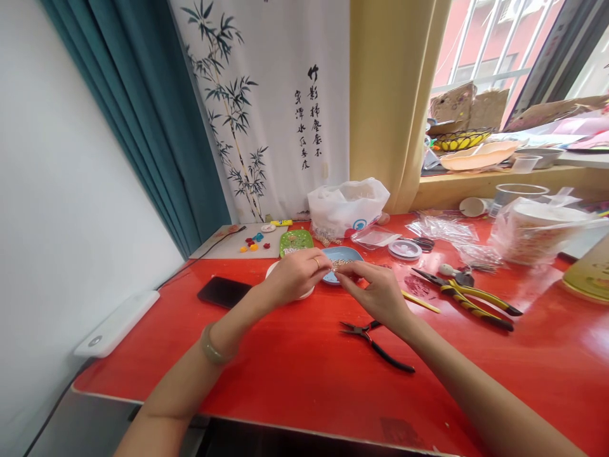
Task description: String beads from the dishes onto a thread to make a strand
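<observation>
Over the blue dish (pixel 354 253), or just in front of it, the fingers of our left hand (pixel 299 274) and our right hand (pixel 375 289) are meeting almost tip to tip in the head view. Each thumb and forefinger are forming a close pinch, but whatever is lying between them is too small for us to make out, so we cannot tell whether they are grasping it. Loose gold-toned beads (pixel 341 263) are lying in the dish, just behind the fingertips.

For work this fine, we are probably doing best by pinching lightly, one hand bracing while the other is making the small adjustments; squeezing hard could be sending a tiny piece skidding. We are also being sensible in working close to the dish, where anything slipping has a chance of landing among the beads rather than rolling over the red surface (pixel 285 368).

Left of the fingers, a white dish (pixel 307 294) is peeping out from under our left hand. Nearer to us than the fingers, black-handled pliers (pixel 366 334) are lying below our right hand, so we should be minding them when lowering that wrist.
</observation>
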Demonstrator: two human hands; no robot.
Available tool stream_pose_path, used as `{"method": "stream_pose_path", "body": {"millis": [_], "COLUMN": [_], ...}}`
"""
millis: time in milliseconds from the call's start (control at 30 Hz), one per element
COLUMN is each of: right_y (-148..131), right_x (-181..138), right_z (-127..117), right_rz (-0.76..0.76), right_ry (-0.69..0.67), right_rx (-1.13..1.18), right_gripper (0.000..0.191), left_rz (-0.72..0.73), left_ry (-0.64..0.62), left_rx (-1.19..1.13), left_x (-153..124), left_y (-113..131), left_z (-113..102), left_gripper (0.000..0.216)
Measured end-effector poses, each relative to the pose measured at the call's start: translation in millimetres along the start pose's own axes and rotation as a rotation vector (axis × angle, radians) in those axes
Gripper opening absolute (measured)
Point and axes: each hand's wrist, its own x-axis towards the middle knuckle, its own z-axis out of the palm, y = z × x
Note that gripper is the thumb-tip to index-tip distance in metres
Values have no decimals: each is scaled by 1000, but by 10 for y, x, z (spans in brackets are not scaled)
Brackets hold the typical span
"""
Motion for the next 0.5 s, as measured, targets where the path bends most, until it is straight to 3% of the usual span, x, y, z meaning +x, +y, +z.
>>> {"method": "stream_pose_path", "body": {"millis": [233, 500], "right_y": [17, 23], "right_x": [-21, -54], "right_z": [25, 45], "right_rz": [-50, -135], "right_ry": [30, -12], "right_rx": [-70, -172], "right_gripper": [10, 17], "left_rz": [-12, 8], "left_ry": [-21, -30], "left_rx": [92, 38], "left_x": [-6, -29], "left_y": [4, 9], "left_z": [30, 49], "left_gripper": [12, 12]}}
